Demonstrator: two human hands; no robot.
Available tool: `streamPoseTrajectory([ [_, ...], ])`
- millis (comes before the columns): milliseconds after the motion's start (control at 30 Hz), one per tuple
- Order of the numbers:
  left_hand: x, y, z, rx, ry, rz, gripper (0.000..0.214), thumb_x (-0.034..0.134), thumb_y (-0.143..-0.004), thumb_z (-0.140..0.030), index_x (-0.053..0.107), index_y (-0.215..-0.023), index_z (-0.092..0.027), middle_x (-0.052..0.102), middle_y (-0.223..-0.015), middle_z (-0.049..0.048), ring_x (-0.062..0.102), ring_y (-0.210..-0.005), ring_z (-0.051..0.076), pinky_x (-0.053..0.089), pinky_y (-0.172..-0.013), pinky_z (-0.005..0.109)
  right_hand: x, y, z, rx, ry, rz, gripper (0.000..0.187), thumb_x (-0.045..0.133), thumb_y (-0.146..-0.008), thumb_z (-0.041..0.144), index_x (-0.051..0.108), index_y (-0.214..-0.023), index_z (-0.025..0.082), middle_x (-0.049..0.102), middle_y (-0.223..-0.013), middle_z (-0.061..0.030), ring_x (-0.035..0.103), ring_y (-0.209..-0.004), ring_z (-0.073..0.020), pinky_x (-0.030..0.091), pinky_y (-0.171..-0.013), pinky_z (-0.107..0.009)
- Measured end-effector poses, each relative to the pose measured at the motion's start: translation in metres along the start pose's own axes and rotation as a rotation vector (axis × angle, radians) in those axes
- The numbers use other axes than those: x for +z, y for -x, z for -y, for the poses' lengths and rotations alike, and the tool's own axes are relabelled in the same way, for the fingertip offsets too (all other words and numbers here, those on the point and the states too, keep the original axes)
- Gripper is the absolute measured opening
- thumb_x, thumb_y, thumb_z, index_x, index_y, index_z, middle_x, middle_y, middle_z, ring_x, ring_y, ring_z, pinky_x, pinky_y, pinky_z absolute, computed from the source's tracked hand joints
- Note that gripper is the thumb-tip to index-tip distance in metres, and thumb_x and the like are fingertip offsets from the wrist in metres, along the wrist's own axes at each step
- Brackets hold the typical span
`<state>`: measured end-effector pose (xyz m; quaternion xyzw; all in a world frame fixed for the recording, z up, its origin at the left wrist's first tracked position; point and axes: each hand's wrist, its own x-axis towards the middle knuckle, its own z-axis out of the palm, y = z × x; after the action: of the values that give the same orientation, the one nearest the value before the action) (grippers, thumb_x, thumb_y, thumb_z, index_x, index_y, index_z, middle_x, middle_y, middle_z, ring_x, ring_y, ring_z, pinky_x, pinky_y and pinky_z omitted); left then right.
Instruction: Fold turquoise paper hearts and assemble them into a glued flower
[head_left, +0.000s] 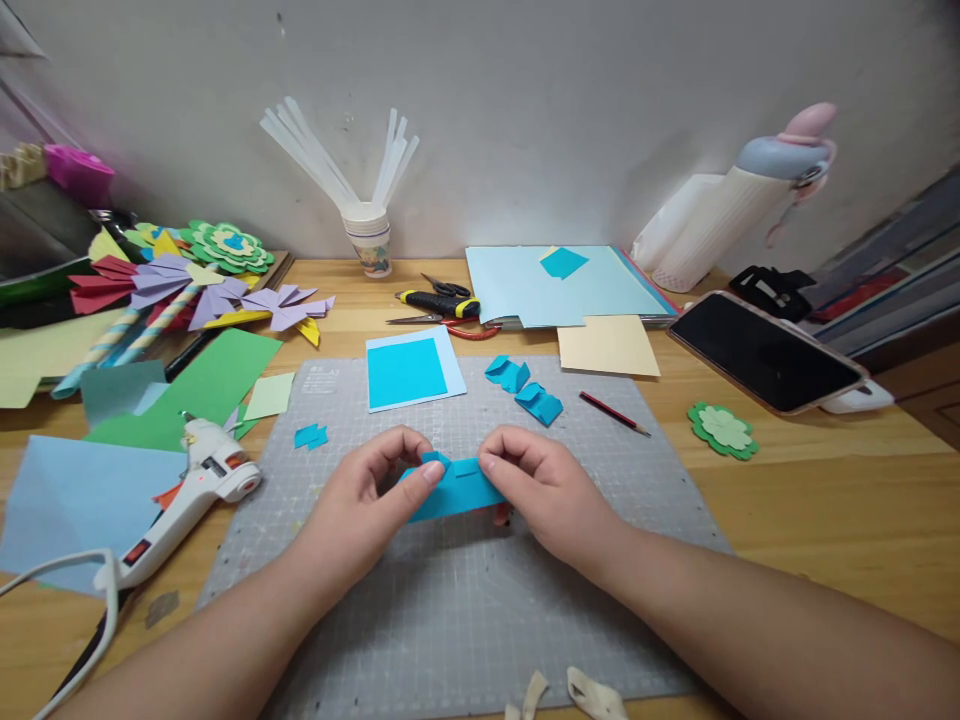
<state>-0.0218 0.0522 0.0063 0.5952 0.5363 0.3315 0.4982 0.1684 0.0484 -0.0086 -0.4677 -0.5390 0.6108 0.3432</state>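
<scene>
both hands are closed in a pinch on one folded blue paper strip (pixel 457 492), which is held just above the middle of the grey cutting mat (pixel 450 610). the left end of the strip is gripped by the left hand (pixel 367 500) between thumb and forefinger, and the right end is pinched by the right hand (pixel 544 490), thumb on top. something small and red shows under the right hand, perhaps a pen cap; it is too hidden to tell. on the mat's far edge a blue square on white paper (pixel 411 370) is laid, with two folded blue pieces (pixel 525 388) to its right and a pencil (pixel 613 411) beyond them. a white glue gun (pixel 191 492) is rested at the mat's left edge. a phone (pixel 765 350) is propped off the mat's far right corner.
</scene>
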Motion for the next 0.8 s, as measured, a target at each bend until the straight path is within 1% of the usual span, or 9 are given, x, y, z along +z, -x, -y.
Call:
streamPoseTrajectory([
  [67,0.0,0.0,0.001,-0.002,-0.026,0.04,0.023,0.06,-0.078,-0.042,0.06,-0.08,-0.019,0.058,-0.077,0.0008,0.052,-0.073,0.017,0.041,-0.065,0.025,0.0,0.0,-0.003,-0.041,0.06,0.002,0.02,0.05,-0.087,0.031,0.049,-0.071,0.02,0.045,-0.063,0.0043,0.048,-0.055,-0.0098,0.042,-0.052,-0.022],
  [167,0.001,0.0,0.001,-0.01,-0.061,0.082,0.024,0.058,-0.08,-0.042,0.061,-0.075,-0.018,0.058,-0.074,0.0007,0.052,-0.072,0.017,0.041,-0.066,0.026,0.001,0.001,-0.004,-0.059,0.059,0.002,0.019,0.051,-0.087,0.031,0.05,-0.072,0.02,0.044,-0.065,0.004,0.048,-0.057,-0.0099,0.042,-0.053,-0.022],
  [333,-0.001,0.0,-0.001,0.031,-0.062,0.06,0.022,0.058,-0.081,-0.036,0.059,-0.068,-0.019,0.055,-0.07,-0.0011,0.05,-0.069,0.015,0.039,-0.065,0.025,0.0,0.0,0.004,-0.024,-0.071,0.016,0.02,0.052,-0.085,0.034,0.051,-0.072,0.02,0.05,-0.061,0.0041,0.051,-0.055,-0.0105,0.044,-0.053,-0.023],
  [467,-0.003,0.0,-0.003,0.099,-0.059,0.025,0.019,0.058,-0.082,-0.03,0.059,-0.067,-0.019,0.057,-0.074,-0.0006,0.052,-0.074,0.016,0.039,-0.069,0.025,0.001,0.0,0.006,0.014,-0.107,0.014,0.014,0.054,-0.082,0.031,0.053,-0.075,0.019,0.053,-0.061,0.0042,0.052,-0.053,-0.0096,0.044,-0.052,-0.023],
  [533,-0.004,0.0,-0.002,0.13,-0.061,0.045,0.018,0.058,-0.083,-0.028,0.061,-0.068,-0.019,0.058,-0.075,-0.0002,0.053,-0.076,0.016,0.039,-0.071,0.026,0.001,0.0,0.005,0.032,-0.116,0.025,0.011,0.055,-0.08,0.029,0.053,-0.076,0.019,0.054,-0.061,0.0041,0.052,-0.053,-0.0096,0.043,-0.051,-0.022],
  [633,-0.003,0.0,-0.001,0.158,-0.041,0.107,0.018,0.059,-0.084,-0.027,0.063,-0.068,-0.019,0.06,-0.074,0.0,0.055,-0.074,0.016,0.04,-0.071,0.026,0.002,0.0,0.003,0.027,-0.106,0.032,0.007,0.055,-0.079,0.025,0.053,-0.077,0.019,0.054,-0.061,0.0049,0.052,-0.052,-0.0089,0.042,-0.05,-0.021],
  [700,-0.003,0.001,0.0,0.151,-0.011,0.124,0.019,0.059,-0.083,-0.028,0.063,-0.067,-0.019,0.06,-0.072,-0.0002,0.054,-0.072,0.015,0.04,-0.069,0.026,0.001,-0.001,0.002,0.015,-0.103,0.033,0.006,0.054,-0.079,0.023,0.053,-0.076,0.019,0.053,-0.06,0.0057,0.051,-0.051,-0.0081,0.041,-0.05,-0.021],
  [800,-0.003,0.001,0.001,0.112,0.006,0.101,0.022,0.057,-0.084,-0.03,0.061,-0.066,-0.019,0.057,-0.072,-0.0007,0.052,-0.071,0.015,0.039,-0.066,0.026,0.001,-0.001,0.001,-0.006,-0.113,0.033,0.009,0.055,-0.08,0.022,0.051,-0.073,0.019,0.052,-0.06,0.0057,0.051,-0.052,-0.008,0.042,-0.051,-0.02],
])
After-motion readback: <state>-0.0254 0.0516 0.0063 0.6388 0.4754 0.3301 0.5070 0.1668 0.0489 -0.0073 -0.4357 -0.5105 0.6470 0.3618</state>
